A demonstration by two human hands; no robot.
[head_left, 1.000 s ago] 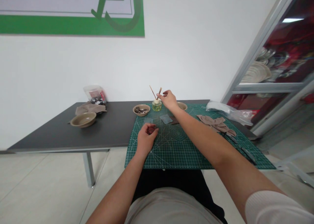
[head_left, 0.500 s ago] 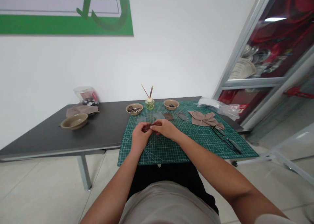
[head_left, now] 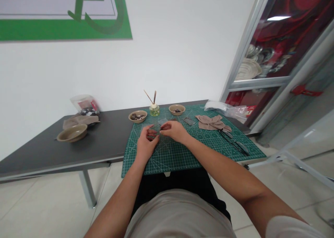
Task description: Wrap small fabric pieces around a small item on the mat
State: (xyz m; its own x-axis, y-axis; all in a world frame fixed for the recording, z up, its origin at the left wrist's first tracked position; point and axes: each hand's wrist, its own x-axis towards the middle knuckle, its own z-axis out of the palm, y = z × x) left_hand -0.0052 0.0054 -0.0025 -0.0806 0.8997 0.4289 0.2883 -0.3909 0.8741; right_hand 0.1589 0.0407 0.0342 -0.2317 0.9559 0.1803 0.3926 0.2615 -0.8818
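My left hand point(head_left: 146, 144) and my right hand point(head_left: 173, 131) meet above the green cutting mat point(head_left: 180, 154), pinching a small clear plastic pouch point(head_left: 159, 137) between them. Anything inside the pouch is hard to make out. A similar dark-tinted pouch point(head_left: 189, 121) lies flat beyond my right hand. Further off stand a tan bowl of dark pieces point(head_left: 137, 116), a second tan bowl point(head_left: 176, 109) and a small glass jar with thin sticks point(head_left: 154, 110). Beige fabric point(head_left: 210, 122) and a long dark metal tool point(head_left: 234, 142) lie on the mat's right side.
The mat sits on a dark grey table point(head_left: 109, 144). On its left are an empty-looking tan bowl point(head_left: 72, 133), beige cloth point(head_left: 80, 120) and a clear bag of dark pieces point(head_left: 85, 105). A plastic bag point(head_left: 225, 109) lies at the back right.
The brown item held between my hands is no longer visible, and a clear pouch now shows there. Several flat pieces near the bowls are gone or hidden. The view has drifted, moving the scene left.
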